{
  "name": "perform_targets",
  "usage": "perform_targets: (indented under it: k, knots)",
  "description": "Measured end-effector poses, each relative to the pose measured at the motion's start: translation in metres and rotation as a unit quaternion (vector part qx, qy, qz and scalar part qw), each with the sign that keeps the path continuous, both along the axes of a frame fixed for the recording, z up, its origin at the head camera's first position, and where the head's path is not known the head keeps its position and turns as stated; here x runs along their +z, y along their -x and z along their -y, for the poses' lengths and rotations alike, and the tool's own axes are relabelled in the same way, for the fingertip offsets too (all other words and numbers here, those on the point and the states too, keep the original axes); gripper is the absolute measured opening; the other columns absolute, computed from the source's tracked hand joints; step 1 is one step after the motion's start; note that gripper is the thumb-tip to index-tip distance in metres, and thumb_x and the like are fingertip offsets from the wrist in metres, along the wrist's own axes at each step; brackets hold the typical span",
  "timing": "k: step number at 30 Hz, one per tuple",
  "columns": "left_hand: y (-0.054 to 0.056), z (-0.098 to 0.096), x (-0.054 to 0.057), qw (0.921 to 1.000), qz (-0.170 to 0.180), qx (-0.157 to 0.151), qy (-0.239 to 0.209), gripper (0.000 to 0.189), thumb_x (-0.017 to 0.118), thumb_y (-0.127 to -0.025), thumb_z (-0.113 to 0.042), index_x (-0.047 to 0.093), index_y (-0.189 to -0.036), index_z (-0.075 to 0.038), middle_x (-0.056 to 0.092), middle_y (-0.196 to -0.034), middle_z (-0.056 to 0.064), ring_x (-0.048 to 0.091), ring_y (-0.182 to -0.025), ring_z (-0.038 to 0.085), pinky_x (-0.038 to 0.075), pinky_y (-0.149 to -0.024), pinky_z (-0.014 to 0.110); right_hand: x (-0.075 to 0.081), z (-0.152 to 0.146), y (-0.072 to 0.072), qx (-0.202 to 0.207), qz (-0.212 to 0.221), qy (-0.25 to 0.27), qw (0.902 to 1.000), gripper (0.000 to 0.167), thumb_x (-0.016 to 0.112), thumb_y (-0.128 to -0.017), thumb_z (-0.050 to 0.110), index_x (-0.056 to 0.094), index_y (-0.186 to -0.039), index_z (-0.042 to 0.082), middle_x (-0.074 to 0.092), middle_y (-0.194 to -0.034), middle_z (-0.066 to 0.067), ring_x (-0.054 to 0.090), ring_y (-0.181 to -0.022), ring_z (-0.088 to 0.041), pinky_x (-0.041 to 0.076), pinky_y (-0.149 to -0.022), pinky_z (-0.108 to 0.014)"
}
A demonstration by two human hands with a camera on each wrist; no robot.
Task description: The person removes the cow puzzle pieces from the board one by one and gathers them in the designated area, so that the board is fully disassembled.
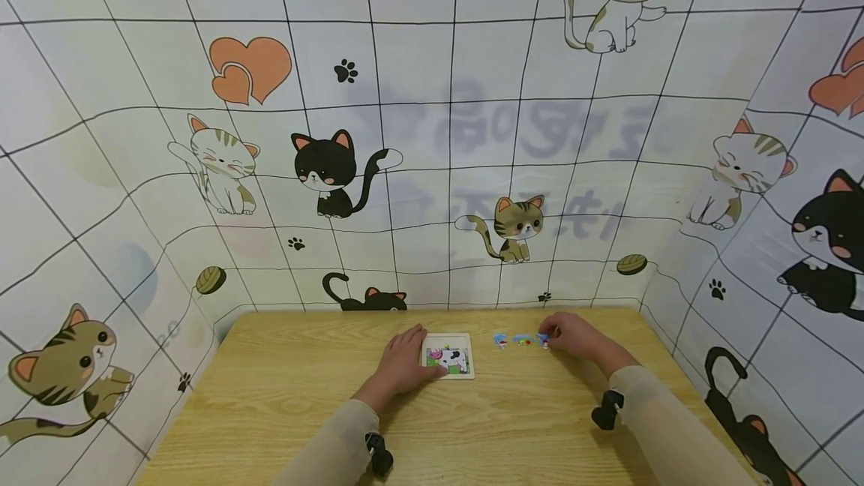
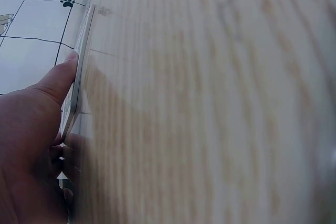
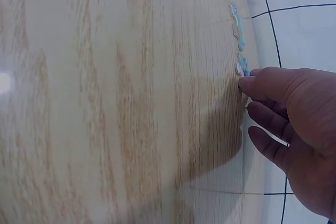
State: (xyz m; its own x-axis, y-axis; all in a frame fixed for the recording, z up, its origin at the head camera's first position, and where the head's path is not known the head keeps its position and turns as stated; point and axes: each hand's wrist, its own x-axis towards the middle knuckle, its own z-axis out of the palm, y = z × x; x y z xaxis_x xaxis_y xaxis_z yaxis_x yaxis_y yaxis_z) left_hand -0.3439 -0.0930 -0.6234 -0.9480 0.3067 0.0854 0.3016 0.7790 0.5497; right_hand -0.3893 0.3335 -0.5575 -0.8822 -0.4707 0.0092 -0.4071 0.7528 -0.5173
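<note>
Closest in my head view are the beige sleeves (image 1: 334, 445), the left one entering near seven o'clock and the right one between four and five, each with a small black device (image 1: 607, 409) at its cuff. Beneath them I see the wood-grained counter (image 1: 283, 388).

A little farther out I have the left grip (image 1: 403, 362), a bare hand, holding the pale-rimmed tray (image 1: 452, 339). The tray lies flat at the grip's three o'clock; the thumb is against its near edge while the fingers run along its left side. Inside the rim I make out a picture (image 1: 455, 361) of a black-and-white animal with something pink at its nine o'clock.

Toward two o'clock from the tray, well apart from it, I find the right grip (image 1: 572, 333). Its thumb and forefinger are pressed together, pinching a small bluish gripped piece (image 1: 543, 340) at the grip's nine o'clock; in the right wrist view the other fingers are slightly bent and hold nothing. Farther along that same nine o'clock line, near each other but apart, lie a middle piece (image 1: 523, 340) and an end piece (image 1: 499, 340), both on the counter and between the right grip and the tray.

Behind the counter, at twelve o'clock, I see a white gridded wall (image 1: 418, 43) printed with cats, paw prints and hearts.
</note>
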Motion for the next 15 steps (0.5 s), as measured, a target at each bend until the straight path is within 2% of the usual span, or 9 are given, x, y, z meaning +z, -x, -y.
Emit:
perform_targets:
  k: [15]
  knots:
    - [-0.0014, -0.0014, 0.0034, 0.9999, 0.006, 0.004, 0.012, 0.103, 0.084, -0.092, -0.064, 0.046, -0.167, -0.005, 0.037, -0.177, 0.015, 0.033, -0.163, 0.039, 0.021, -0.132, 0.065, 0.0021, -0.0004, -0.0015, 0.000, 0.000, 0.005, 1.0000, 0.019, 0.081, -0.093, -0.005, 0.079, -0.112, -0.004, 0.076, -0.104, -0.009, 0.070, -0.094, -0.025, 0.060, -0.085, -0.048]
